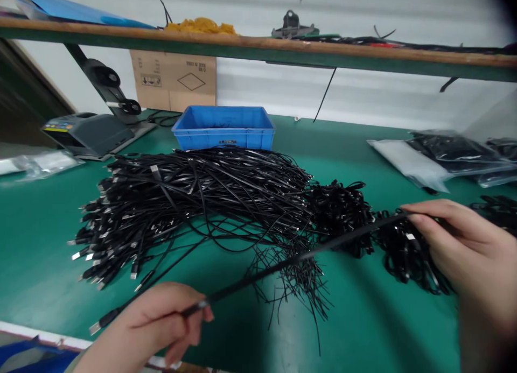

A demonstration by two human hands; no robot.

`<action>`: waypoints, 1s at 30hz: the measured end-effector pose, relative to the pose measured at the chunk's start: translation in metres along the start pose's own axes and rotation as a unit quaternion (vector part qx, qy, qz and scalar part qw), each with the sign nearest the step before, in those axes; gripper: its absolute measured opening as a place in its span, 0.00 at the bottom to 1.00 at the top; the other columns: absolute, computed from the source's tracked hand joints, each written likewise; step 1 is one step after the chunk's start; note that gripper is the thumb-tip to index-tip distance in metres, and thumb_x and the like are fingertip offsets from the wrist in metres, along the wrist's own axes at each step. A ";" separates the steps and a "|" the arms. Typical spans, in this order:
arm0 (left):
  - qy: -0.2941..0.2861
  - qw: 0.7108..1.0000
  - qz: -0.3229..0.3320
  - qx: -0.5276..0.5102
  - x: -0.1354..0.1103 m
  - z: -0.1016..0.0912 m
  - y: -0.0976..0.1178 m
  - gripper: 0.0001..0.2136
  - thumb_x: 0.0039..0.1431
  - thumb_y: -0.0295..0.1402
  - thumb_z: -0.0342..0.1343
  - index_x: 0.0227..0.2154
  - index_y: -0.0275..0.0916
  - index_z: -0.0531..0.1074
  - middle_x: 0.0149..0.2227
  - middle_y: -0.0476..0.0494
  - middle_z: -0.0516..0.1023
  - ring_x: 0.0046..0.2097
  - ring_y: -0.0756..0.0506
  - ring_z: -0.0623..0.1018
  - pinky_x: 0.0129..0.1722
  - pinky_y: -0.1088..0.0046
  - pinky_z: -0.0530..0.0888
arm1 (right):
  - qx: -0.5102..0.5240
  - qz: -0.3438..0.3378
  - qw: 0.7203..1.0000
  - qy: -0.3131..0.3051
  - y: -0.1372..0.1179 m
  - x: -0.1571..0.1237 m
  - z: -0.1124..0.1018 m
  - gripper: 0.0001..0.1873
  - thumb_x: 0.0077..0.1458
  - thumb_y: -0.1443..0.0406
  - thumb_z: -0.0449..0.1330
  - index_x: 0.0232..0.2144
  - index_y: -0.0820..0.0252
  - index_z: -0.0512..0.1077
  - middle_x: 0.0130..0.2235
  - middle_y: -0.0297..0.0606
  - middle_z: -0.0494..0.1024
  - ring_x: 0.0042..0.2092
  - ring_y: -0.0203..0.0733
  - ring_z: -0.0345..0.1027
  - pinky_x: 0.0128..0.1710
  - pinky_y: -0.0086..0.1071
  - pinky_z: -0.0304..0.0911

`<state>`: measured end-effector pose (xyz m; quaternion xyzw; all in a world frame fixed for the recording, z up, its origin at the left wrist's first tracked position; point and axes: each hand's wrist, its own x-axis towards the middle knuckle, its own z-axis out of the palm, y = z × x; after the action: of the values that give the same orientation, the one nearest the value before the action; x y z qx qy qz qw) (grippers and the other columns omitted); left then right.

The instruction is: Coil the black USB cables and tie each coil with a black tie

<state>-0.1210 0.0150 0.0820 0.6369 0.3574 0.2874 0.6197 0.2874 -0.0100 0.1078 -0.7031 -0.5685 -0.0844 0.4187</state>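
My left hand (157, 324) pinches one end of a black cable (299, 257) near its plug, low at the front of the green table (36, 254). My right hand (456, 244) is closed on the other end of that cable, which runs taut and slanted between both hands. Behind the cable lies a big heap of loose black cables (194, 201) with silver plugs. Under my right hand sit coiled black cable bundles (399, 254). A bunch of thin black ties (299, 281) lies just beyond the cable's middle.
A blue plastic bin (224, 126) stands behind the heap. A grey machine (86, 133) and a cardboard box (173, 79) are at the back left. Clear bags with black cables (456, 152) lie at the right. A wooden shelf (258, 47) runs overhead.
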 end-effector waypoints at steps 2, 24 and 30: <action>0.093 0.988 0.058 -0.111 -0.004 0.006 -0.005 0.13 0.52 0.46 0.55 0.20 0.45 0.73 0.09 0.55 0.66 0.14 0.51 0.65 0.32 0.66 0.72 | 0.017 0.031 0.999 -0.022 -0.003 -0.010 0.027 0.10 0.54 0.57 0.55 0.36 0.51 0.73 0.33 0.41 0.75 0.35 0.43 0.69 0.34 0.36 0.63; -0.117 0.979 -0.128 -0.110 0.027 0.041 -0.027 0.17 0.52 0.47 0.52 0.28 0.35 0.71 0.17 0.55 0.62 0.19 0.54 0.60 0.22 0.79 0.58 | 0.442 0.250 0.580 -0.637 -0.090 -0.075 0.091 0.15 0.49 0.55 0.60 0.28 0.63 0.75 0.22 0.30 0.67 0.18 0.26 0.53 0.16 0.22 0.50; -0.004 0.968 -0.159 -0.195 0.037 0.054 -0.045 0.16 0.52 0.46 0.54 0.24 0.37 0.66 0.19 0.53 0.66 0.25 0.51 0.67 0.29 0.75 0.66 | 0.610 0.335 0.486 -0.528 -0.096 -0.074 0.097 0.16 0.32 0.64 0.71 0.28 0.65 0.77 0.35 0.37 0.74 0.33 0.31 0.65 0.32 0.22 0.60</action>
<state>-0.0607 0.0127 0.0307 0.4399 0.3881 0.2469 0.7713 0.1440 0.0031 0.0497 -0.3211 -0.3137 0.8176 0.3607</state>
